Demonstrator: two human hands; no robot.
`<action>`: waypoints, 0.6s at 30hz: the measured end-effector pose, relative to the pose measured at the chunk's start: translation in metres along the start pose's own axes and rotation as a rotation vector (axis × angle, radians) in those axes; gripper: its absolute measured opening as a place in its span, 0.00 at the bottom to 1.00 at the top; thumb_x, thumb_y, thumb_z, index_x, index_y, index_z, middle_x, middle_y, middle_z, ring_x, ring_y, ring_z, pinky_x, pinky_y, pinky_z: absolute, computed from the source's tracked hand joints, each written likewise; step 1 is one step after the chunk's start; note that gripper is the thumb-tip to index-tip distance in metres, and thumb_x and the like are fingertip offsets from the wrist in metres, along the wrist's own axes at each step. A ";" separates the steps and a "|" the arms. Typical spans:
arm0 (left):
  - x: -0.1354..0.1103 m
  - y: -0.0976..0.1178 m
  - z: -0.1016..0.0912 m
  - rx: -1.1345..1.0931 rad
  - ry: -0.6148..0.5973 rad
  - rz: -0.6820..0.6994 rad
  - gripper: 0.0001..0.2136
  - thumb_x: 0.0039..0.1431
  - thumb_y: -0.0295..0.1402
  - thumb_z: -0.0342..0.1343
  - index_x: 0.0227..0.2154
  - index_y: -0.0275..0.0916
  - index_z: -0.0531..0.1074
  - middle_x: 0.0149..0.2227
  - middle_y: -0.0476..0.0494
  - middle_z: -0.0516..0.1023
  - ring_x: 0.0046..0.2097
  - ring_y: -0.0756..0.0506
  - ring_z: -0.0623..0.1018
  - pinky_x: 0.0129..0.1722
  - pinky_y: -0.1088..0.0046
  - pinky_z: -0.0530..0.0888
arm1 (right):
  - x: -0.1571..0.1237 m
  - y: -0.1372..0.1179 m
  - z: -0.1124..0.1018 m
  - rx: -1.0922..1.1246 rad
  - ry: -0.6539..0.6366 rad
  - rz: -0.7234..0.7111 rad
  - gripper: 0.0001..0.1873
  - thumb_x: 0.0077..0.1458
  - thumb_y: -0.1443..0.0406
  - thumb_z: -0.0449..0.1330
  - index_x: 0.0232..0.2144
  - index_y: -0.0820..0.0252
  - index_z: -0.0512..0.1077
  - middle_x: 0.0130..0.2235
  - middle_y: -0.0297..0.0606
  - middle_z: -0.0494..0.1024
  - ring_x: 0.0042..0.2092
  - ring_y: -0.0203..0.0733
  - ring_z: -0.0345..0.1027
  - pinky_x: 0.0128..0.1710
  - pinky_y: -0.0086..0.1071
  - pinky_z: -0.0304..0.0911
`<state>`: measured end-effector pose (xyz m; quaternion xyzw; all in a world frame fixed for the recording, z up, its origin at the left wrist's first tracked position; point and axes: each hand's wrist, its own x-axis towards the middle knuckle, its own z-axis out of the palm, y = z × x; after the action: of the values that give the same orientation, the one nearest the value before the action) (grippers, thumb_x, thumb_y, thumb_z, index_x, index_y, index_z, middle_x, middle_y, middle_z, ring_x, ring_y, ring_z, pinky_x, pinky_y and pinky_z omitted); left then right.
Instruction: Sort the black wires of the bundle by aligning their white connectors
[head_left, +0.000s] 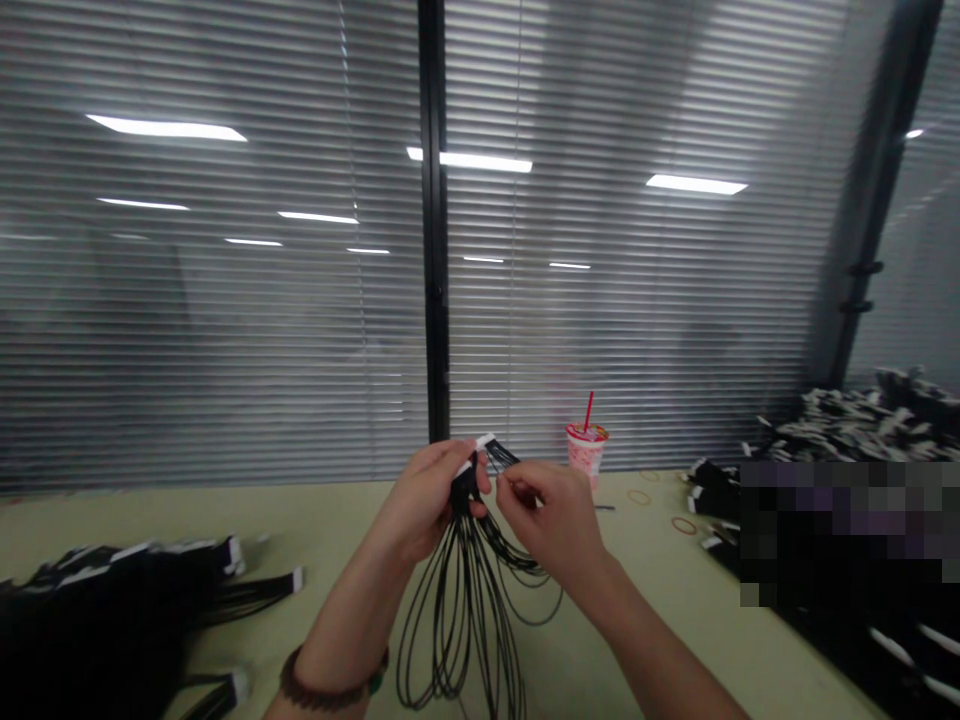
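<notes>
My left hand point(444, 492), with a beaded bracelet at the wrist, grips a bundle of thin black cables point(465, 585) near its top. The cables hang down from it in long loops. A white connector point(485, 440) shows at the upper end, just above my left fingertips. Close on the right, my right hand point(551, 505) has its thumb and forefinger pinched on the black wires below that connector. Exactly how many strands lie in the pinch is too small to tell.
A pile of black cables with white ends point(112, 600) lies at the left. A larger heap point(862, 430) is stacked at the right, partly pixelated. Behind my right hand stands a pink cup point(587, 452) with a red straw. Rubber bands point(683, 525) lie on the pale table point(322, 535), before windows with blinds.
</notes>
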<state>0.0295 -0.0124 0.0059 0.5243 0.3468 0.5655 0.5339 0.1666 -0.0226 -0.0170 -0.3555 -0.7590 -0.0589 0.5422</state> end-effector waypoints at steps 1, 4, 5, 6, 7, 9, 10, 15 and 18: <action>0.000 0.000 0.000 -0.006 0.006 0.005 0.09 0.50 0.36 0.53 0.24 0.33 0.68 0.16 0.49 0.68 0.17 0.53 0.67 0.13 0.82 0.67 | 0.000 0.000 0.001 -0.003 0.000 0.000 0.09 0.48 0.69 0.53 0.19 0.63 0.68 0.18 0.30 0.65 0.22 0.28 0.56 0.24 0.22 0.47; -0.001 0.000 0.000 -0.014 0.017 0.002 0.08 0.49 0.35 0.54 0.24 0.33 0.68 0.16 0.49 0.68 0.18 0.53 0.67 0.13 0.82 0.67 | -0.001 -0.001 0.001 -0.014 0.005 0.004 0.09 0.48 0.69 0.53 0.19 0.63 0.68 0.18 0.30 0.65 0.22 0.28 0.56 0.24 0.22 0.48; -0.002 0.000 0.000 -0.013 0.020 -0.001 0.08 0.49 0.35 0.54 0.24 0.33 0.68 0.16 0.49 0.68 0.18 0.53 0.67 0.13 0.82 0.67 | -0.001 -0.001 0.002 -0.018 0.012 0.004 0.09 0.48 0.69 0.53 0.18 0.63 0.68 0.18 0.30 0.65 0.22 0.28 0.56 0.24 0.22 0.48; -0.002 0.001 0.000 -0.011 0.022 -0.005 0.08 0.49 0.34 0.54 0.24 0.33 0.68 0.16 0.49 0.68 0.18 0.53 0.67 0.13 0.82 0.68 | 0.000 -0.001 0.002 -0.024 0.019 0.004 0.09 0.47 0.70 0.53 0.18 0.63 0.68 0.18 0.30 0.65 0.21 0.28 0.56 0.24 0.22 0.48; -0.002 0.001 0.000 -0.008 0.026 -0.009 0.08 0.49 0.34 0.54 0.24 0.33 0.68 0.16 0.49 0.68 0.18 0.53 0.67 0.13 0.82 0.68 | 0.000 0.000 0.002 -0.031 0.027 0.004 0.09 0.47 0.70 0.53 0.18 0.63 0.67 0.18 0.30 0.65 0.21 0.28 0.56 0.24 0.23 0.48; -0.002 0.000 0.000 -0.003 0.033 -0.017 0.08 0.49 0.35 0.53 0.24 0.33 0.68 0.16 0.49 0.68 0.18 0.53 0.67 0.13 0.81 0.68 | 0.000 0.001 0.003 -0.045 0.034 -0.002 0.09 0.47 0.70 0.53 0.17 0.63 0.67 0.18 0.30 0.65 0.21 0.28 0.56 0.24 0.23 0.48; -0.001 0.000 0.000 0.000 0.036 -0.020 0.08 0.49 0.34 0.53 0.24 0.33 0.68 0.16 0.49 0.68 0.18 0.53 0.67 0.14 0.81 0.68 | 0.000 0.001 0.003 -0.053 0.032 -0.006 0.09 0.47 0.70 0.53 0.18 0.63 0.67 0.18 0.30 0.65 0.22 0.28 0.56 0.24 0.23 0.48; 0.004 -0.004 0.000 -0.012 0.034 -0.025 0.08 0.49 0.34 0.53 0.24 0.33 0.68 0.16 0.49 0.68 0.19 0.53 0.68 0.14 0.81 0.68 | -0.001 0.005 0.009 -0.131 0.013 -0.033 0.09 0.48 0.70 0.52 0.19 0.63 0.69 0.20 0.32 0.68 0.24 0.29 0.58 0.26 0.24 0.48; 0.008 -0.008 0.000 -0.037 0.014 -0.025 0.07 0.48 0.33 0.54 0.22 0.33 0.68 0.16 0.49 0.68 0.19 0.53 0.68 0.14 0.82 0.67 | -0.002 0.006 0.012 -0.165 0.002 -0.048 0.10 0.49 0.69 0.52 0.20 0.62 0.70 0.21 0.33 0.68 0.24 0.30 0.59 0.26 0.24 0.48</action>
<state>0.0328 -0.0034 0.0002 0.5058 0.3465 0.5689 0.5482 0.1617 -0.0134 -0.0254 -0.3804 -0.7595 -0.1346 0.5102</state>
